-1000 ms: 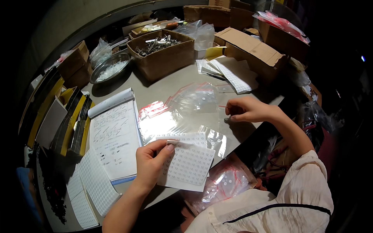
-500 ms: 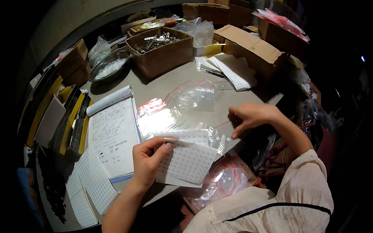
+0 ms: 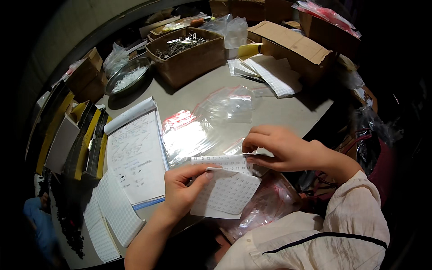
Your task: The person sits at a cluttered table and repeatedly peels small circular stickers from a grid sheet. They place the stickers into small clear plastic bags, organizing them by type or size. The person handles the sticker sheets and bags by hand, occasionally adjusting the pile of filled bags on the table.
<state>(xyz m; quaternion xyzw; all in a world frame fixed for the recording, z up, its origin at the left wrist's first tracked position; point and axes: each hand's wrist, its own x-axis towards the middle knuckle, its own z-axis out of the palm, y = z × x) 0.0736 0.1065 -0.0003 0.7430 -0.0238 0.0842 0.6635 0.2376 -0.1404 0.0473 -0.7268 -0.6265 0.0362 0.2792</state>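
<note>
Head view: both hands work a sheet of small round stickers at the near edge of the tabletop.

The left hand point(image 3: 182, 191) has its grip closed on the sticker sheet point(image 3: 227, 191), thumb on top and fingers under, and the sheet's upper edge is folded over. The right hand point(image 3: 279, 146) comes in from the right, its grip narrow, fingertips pinching at the sheet's top right edge. The sheet hovers just above the grey tabletop point(image 3: 288, 112), over a heap of clear zip bags point(image 3: 202, 128) with red seals. To the left lies an open notepad point(image 3: 135, 153) with handwriting, and nearer left are more white sticker sheets point(image 3: 112, 216). At the far side stands a cardboard box point(image 3: 191, 54) of metal parts, with a metal bowl point(image 3: 128, 76) to its left.
</note>
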